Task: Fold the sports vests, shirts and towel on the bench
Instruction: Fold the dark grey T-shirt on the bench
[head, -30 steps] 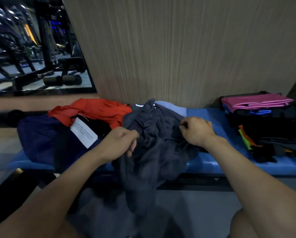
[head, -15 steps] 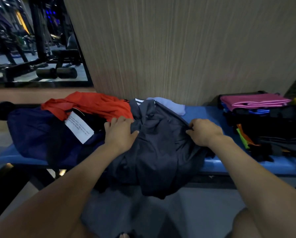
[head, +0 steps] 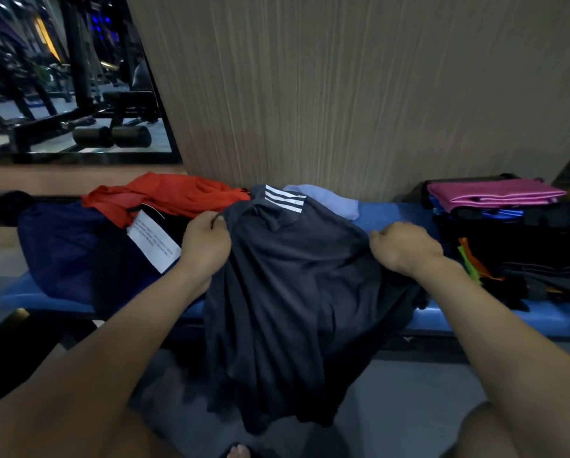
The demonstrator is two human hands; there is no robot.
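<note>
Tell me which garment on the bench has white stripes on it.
The dark grey shirt in the middle, held by the left hand and right hand. Three white stripes mark its top edge; the orange garment shows none.

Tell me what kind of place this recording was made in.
Most likely a gym: black steel exercise machines with padded foam rollers fill the area at left, and sportswear lies on a long blue padded bench.
</note>
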